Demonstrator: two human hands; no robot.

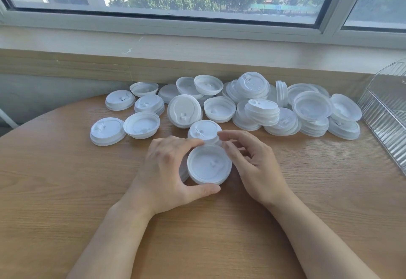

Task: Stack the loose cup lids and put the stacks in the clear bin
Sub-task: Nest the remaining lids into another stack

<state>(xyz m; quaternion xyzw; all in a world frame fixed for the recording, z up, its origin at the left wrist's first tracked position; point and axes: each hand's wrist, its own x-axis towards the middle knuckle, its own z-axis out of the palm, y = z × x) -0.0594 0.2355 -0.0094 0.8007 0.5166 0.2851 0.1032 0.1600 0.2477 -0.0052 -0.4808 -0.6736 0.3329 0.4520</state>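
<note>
Head view: left hand (167, 168) fingers curl round the lid stack (208, 165); right hand (252, 164) fingers hang relaxed just beside it.

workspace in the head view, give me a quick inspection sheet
surface: round wooden table, bare in front.
job's things: loose white cup lids heaped at the far edge, some nested; small stack near the hands; clear bin at right.
clutter: nothing seen.
grippers: left hand grips the small stack; right hand beside it, fingers loosely curled, holding nothing.
cables: nothing seen.
surroundings: window sill, trees outside.
</note>
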